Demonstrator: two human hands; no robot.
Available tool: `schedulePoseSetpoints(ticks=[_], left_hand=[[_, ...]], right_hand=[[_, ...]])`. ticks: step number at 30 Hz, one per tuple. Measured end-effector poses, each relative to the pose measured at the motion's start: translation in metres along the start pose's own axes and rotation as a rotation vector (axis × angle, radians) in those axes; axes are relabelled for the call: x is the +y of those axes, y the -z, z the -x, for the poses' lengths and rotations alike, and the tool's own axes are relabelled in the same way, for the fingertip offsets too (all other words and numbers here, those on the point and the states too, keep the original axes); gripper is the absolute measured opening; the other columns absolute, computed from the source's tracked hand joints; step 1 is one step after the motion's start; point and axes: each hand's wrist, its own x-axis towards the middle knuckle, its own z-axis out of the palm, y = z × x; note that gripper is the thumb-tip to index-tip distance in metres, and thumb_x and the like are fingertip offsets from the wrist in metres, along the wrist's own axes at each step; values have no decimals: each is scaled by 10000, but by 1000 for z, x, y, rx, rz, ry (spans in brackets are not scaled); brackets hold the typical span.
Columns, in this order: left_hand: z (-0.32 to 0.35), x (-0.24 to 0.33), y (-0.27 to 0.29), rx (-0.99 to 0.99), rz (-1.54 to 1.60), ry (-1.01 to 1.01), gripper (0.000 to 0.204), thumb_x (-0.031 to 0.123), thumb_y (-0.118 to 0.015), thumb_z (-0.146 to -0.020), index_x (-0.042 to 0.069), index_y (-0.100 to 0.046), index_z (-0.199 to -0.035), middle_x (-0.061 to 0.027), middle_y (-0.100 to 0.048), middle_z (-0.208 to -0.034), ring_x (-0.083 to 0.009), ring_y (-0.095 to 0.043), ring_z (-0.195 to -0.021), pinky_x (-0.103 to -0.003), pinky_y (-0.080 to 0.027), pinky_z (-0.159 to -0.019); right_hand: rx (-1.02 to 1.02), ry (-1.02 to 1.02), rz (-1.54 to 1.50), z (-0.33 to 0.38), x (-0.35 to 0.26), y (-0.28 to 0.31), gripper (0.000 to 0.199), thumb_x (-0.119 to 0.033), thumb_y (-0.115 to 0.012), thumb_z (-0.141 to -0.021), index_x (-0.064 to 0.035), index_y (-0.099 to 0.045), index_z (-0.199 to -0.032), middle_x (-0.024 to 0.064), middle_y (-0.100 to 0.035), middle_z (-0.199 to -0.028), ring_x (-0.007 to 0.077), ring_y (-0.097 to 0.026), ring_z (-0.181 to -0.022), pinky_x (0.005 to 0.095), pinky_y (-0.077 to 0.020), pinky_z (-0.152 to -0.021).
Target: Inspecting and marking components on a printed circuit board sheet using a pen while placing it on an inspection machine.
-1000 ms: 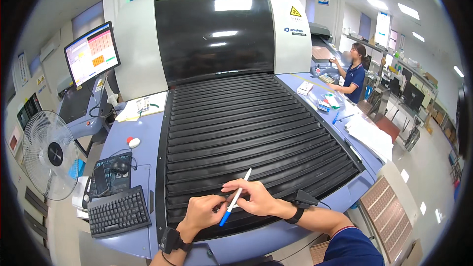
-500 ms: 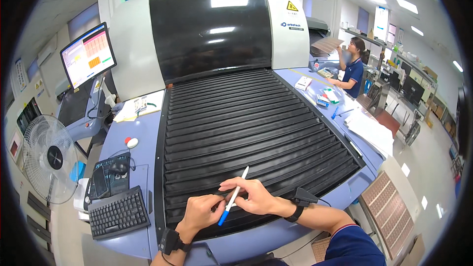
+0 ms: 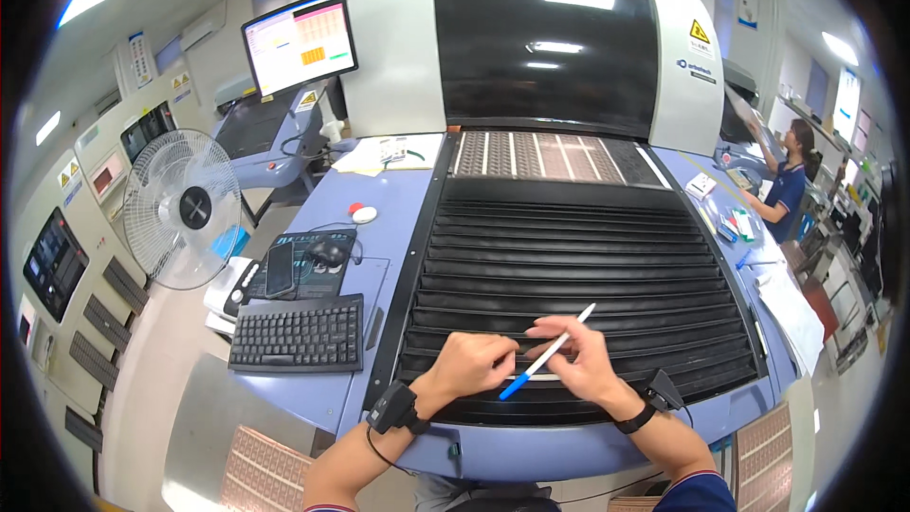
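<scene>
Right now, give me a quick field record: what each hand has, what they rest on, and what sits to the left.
right hand: right hand grips a white pen with a blue end, held at a slant
left hand: left hand has its fingertips on the pen, over the cover
surface: black ribbed cover of a large machine
left side: black keyboard, mouse, desk fan, monitor
others: a person at far right

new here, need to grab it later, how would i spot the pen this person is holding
Find the big machine's black slatted cover; both hands rest at its near edge. The pen slants through the right hand: thin, white, with a blue lower end near the left hand.
</scene>
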Motion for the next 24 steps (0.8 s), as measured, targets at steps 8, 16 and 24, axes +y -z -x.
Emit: schedulePoseSetpoints(ticks=[8, 16, 24], left_hand=[[5, -48, 42, 321, -189, 514, 156, 152, -726, -831, 50, -619, -882, -73, -664, -722, -273, -672, -647, -359, -538, -606], [4, -52, 13, 178, -541, 642, 564, 382, -700, -838, -62, -556, -1155, -215, -634, -1045, -362, -660, -895, -496, -440, -855], [2, -58, 19, 600, -170, 681, 419, 323, -710, -825, -9, -629, -1068, -181, -633, -1043, -365, -593, -991, -466, -447, -843]], right_hand=[[380, -58, 72, -32, 8, 47, 424, 85, -575, -869, 15, -538, -1285, 204, -682, -1141, 200, -706, -901, 304, -582, -800], [229, -160, 628, -39, 90, 148, 336, -191, -656, -982, 20, -593, -1236, 56, -638, -915, 160, -660, -925, 287, -536, -807], [-23, -112, 794, -29, 86, 102, 521, -214, -624, -1002, 4, -459, -1445, 179, -611, -1242, 253, -587, -1195, 367, -450, -1027]])
